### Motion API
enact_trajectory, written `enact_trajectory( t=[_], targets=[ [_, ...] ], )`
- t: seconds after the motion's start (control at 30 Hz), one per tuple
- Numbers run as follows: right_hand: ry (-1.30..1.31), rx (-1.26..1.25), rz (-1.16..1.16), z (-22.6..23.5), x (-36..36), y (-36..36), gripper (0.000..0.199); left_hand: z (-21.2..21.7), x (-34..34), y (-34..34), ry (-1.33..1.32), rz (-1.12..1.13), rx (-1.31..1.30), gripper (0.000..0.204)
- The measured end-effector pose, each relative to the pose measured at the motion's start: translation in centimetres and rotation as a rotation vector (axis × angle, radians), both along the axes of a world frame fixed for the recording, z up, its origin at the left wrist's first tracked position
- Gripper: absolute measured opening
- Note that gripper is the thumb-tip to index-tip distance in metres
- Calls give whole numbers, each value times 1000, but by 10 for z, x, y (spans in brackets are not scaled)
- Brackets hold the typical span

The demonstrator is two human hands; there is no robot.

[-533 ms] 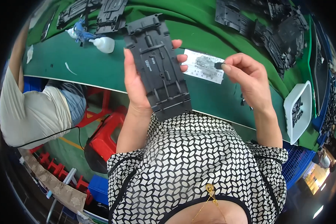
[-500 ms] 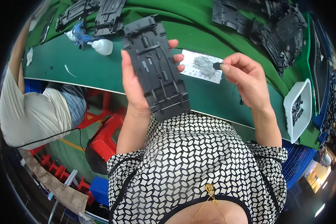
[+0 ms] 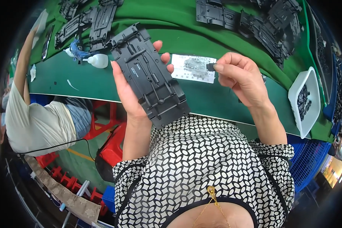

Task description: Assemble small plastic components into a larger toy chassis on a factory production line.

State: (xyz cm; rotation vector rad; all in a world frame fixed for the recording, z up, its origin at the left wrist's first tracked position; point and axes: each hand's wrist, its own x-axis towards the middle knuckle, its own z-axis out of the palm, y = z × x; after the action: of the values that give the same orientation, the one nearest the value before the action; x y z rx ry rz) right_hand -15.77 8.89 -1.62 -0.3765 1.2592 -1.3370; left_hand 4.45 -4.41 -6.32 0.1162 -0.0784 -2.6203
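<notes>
A long black molded plastic panel (image 3: 150, 78), with ribs and raised edges, is held up at a tilt by my left hand (image 3: 127, 91). The thumb lies along its left edge and the fingertips come round its right edge. To the right, my right hand (image 3: 241, 78) pinches a small flat black piece (image 3: 210, 67) between thumb and forefinger. That piece is apart from the panel, above a white printed sheet (image 3: 186, 74) with a grey smudged patch, which lies on the green table (image 3: 205, 100).
Several similar black panels (image 3: 212, 15) lie on green cloth at the back. A white tray (image 3: 311, 102) of small black parts stands at right. At left are a white squeeze bottle (image 3: 98, 60), a blue crumpled item (image 3: 78, 50) and another person (image 3: 45, 119).
The view has shifted a little. Against the printed sheet, both hands keep nearly the same places, the left still holding the panel and the right still pinching the small piece.
</notes>
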Motion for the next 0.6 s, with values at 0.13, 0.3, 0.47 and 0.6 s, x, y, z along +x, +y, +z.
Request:
enact_trajectory(
  t=[0.13, 0.3, 0.47, 0.6],
  targets=[
    [417, -28, -9, 2, 10, 1, 7, 0, -2, -1, -25, 17, -3, 92],
    [1680, -752, 139, 9, 14, 8, 24, 3, -4, 0, -40, 39, -53, 97],
    [1726, -876, 252, 5, 20, 14, 27, 8, -9, 4, -48, 92, -115, 98],
    [1786, -918, 277, 6, 25, 14, 27, 14, -7, 4, -64, 113, -181, 99]
  ],
)
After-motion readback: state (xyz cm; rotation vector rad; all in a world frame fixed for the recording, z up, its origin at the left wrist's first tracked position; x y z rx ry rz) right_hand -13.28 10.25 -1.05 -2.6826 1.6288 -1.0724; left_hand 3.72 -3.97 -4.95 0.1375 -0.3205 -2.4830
